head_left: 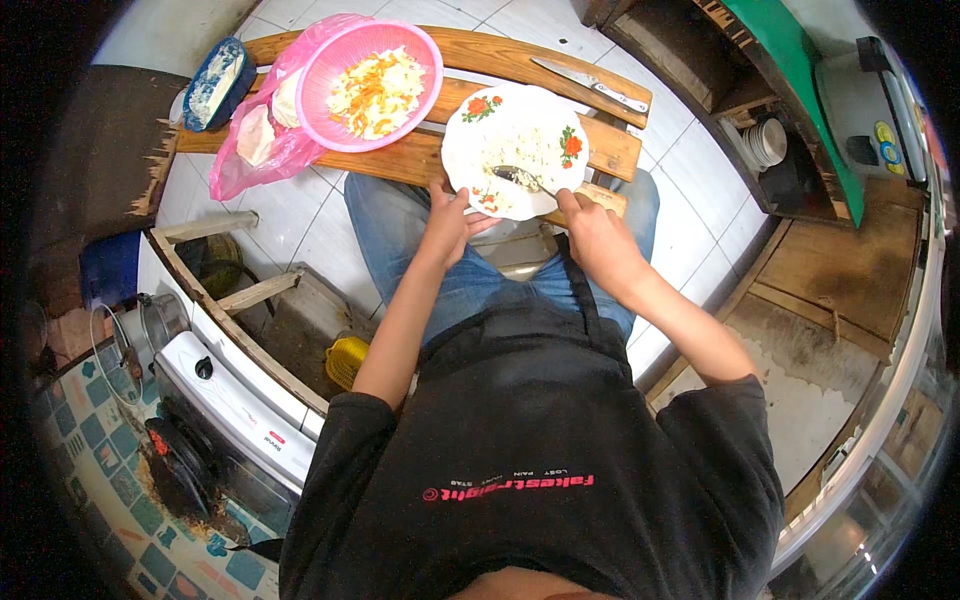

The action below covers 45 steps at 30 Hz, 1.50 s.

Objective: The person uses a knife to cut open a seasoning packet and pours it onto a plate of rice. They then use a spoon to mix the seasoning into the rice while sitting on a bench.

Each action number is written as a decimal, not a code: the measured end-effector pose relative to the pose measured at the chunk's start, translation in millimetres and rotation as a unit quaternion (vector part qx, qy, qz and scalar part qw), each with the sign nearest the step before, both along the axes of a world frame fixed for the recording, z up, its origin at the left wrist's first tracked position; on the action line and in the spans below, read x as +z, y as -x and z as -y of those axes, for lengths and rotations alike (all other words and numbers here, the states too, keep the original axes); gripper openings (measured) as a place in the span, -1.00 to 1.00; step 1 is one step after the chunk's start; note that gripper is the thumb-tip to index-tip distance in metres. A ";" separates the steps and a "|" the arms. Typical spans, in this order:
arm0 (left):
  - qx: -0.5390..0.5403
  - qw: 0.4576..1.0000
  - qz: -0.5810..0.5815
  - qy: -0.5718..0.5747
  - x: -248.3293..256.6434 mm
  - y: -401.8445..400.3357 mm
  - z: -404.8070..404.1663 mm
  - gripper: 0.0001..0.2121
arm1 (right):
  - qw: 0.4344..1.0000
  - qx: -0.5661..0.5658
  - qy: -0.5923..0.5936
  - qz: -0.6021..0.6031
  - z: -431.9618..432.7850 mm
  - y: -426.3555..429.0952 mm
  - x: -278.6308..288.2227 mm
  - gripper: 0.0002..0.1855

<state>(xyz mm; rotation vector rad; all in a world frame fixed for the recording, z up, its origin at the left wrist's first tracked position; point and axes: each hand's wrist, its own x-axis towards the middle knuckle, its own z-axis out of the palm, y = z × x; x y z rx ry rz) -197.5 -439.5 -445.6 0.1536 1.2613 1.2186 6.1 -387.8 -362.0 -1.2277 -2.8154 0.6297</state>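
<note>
A white plate with red flowers (525, 105) lies at the front edge of a slatted wooden bench, bearing finely chopped pale food (521, 154). My left hand (451, 225) grips the plate's near left rim. In my right hand (596, 232) is the handle of a metal spoon (514, 174), whose bowl rests in the chopped food. Left of the plate, a pink plastic basket (311, 97) holds cut white and orange pieces. Beneath and beside it spreads a pink plastic bag (232, 169) with white chunks (256, 135).
A knife (589, 84) lies on the wooden bench (487, 49) beyond the plate. At the bench's left end stands a blue container (238, 94) with white contents. A gas stove (232, 405) is at lower left. Stacked dishes (766, 142) sit in a cabinet at right.
</note>
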 end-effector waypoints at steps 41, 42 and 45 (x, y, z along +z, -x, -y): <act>-0.054 0.992 -0.109 -0.031 2.8 -2.4 0.9 -0.54 | 0.992 -0.109 0.011 0.069 -55.2 15.9 -24.6 -0.84; -0.054 0.992 -0.107 -0.034 2.5 -2.5 1.6 -0.54 | 0.991 -0.119 0.002 0.069 -57.3 14.8 -13.7 -0.84; -0.049 0.992 -0.110 -0.042 3.8 -3.4 1.6 -0.55 | 0.990 -0.103 -0.037 0.090 -58.4 8.7 -0.7 -0.85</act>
